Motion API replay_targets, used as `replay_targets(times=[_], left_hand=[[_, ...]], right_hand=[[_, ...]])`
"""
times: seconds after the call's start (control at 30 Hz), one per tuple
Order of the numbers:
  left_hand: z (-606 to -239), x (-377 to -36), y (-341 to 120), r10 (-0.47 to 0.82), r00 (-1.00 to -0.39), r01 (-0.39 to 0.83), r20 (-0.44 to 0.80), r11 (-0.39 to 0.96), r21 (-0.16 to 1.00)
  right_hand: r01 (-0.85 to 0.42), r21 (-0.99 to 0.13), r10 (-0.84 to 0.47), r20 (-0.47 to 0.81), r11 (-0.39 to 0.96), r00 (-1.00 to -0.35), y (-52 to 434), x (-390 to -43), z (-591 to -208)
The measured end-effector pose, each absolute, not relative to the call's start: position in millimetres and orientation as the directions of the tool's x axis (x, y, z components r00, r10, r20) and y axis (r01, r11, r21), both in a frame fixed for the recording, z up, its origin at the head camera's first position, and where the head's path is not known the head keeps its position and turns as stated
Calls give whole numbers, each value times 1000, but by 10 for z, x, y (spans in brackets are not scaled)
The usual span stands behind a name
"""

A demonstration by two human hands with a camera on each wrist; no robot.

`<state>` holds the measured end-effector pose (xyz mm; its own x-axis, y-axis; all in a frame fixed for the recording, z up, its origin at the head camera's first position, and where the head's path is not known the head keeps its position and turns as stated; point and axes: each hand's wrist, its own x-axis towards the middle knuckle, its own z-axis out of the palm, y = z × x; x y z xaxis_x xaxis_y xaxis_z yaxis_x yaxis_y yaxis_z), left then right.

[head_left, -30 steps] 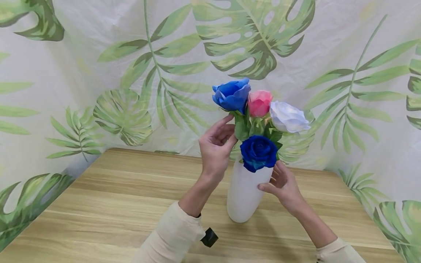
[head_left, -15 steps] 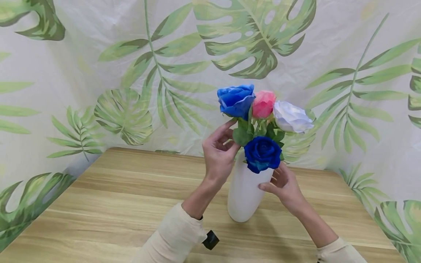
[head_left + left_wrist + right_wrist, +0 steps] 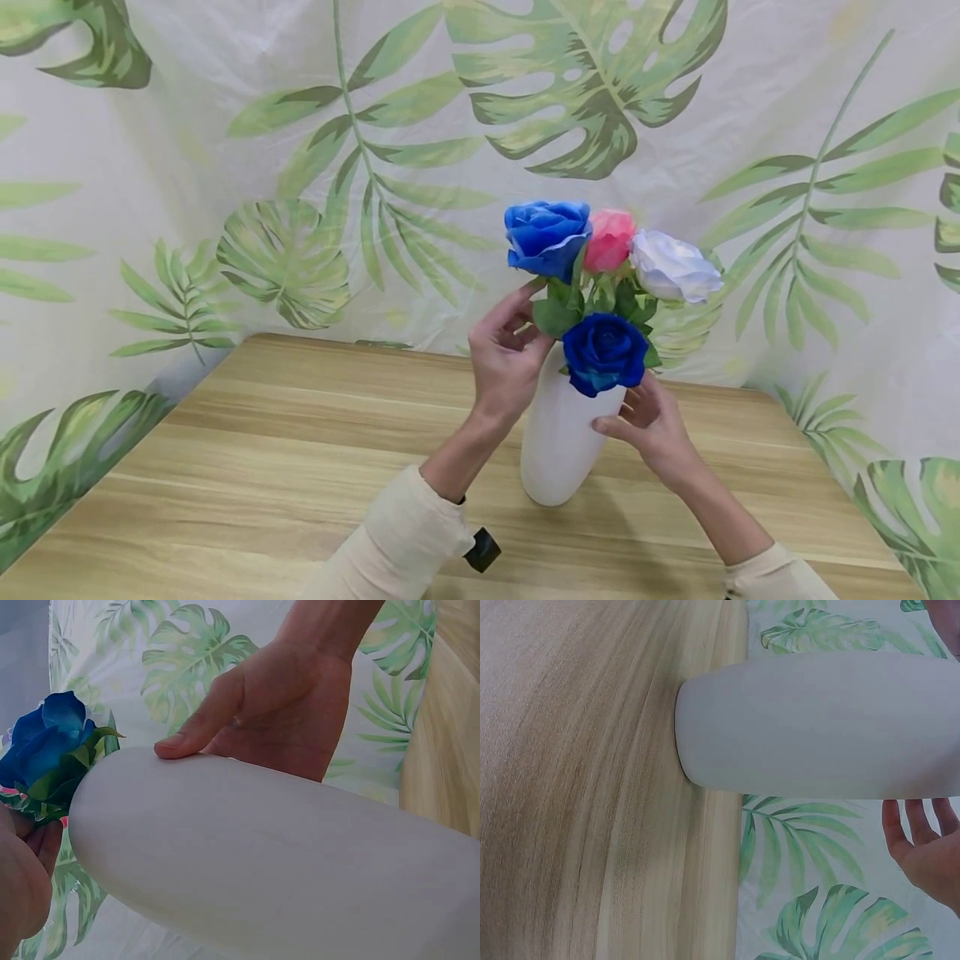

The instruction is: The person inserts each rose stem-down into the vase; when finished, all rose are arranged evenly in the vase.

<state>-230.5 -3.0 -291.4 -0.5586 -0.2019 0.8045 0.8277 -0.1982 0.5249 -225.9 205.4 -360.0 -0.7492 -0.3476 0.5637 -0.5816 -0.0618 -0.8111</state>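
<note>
A white vase (image 3: pixel 562 442) stands on the wooden table, holding several roses. My right hand (image 3: pixel 654 437) grips its upper right side, thumb in front and fingers behind; in the right wrist view, the fingertips of that hand (image 3: pixel 922 847) lie along the vase's side. At the left of the bouquet, my left hand (image 3: pixel 504 358) pinches the light blue rose (image 3: pixel 549 239) among the leaves below its bloom; the stem is mostly hidden. Beside that bloom are a pink rose (image 3: pixel 609 240) and a white rose (image 3: pixel 677 267). A dark blue rose (image 3: pixel 606 354) hangs in front over the vase's mouth.
The wooden table (image 3: pixel 262 467) ends close behind the vase, where a leaf-print cloth (image 3: pixel 420 275) hangs. A small black block (image 3: pixel 482 550) shows beside the left sleeve (image 3: pixel 408 533).
My left hand has moved slightly right and down with the light blue rose, whose bloom has turned more toward the front. The other blooms have shifted slightly right. My right hand stays on the vase.
</note>
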Motion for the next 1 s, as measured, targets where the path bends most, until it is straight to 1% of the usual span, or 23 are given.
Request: replay_targets(times=[0.6, 0.83, 1.0], left_hand=[[-2991, -2327, -23, -188, -518, 854, 835, -178, 490], [-2922, -2351, -81, -221, -502, 864, 836, -164, 475], [-2873, -2359, -126, -241, -476, 879, 846, -155, 450]], right_hand=[[-585, -808, -344, 569, -66, -747, 2063, -2268, -3607], [-572, -820, -340, 549, -39, -764, 2058, -2247, -3613], [-563, -826, -339, 537, -24, -773, 2057, -2249, -3607]])
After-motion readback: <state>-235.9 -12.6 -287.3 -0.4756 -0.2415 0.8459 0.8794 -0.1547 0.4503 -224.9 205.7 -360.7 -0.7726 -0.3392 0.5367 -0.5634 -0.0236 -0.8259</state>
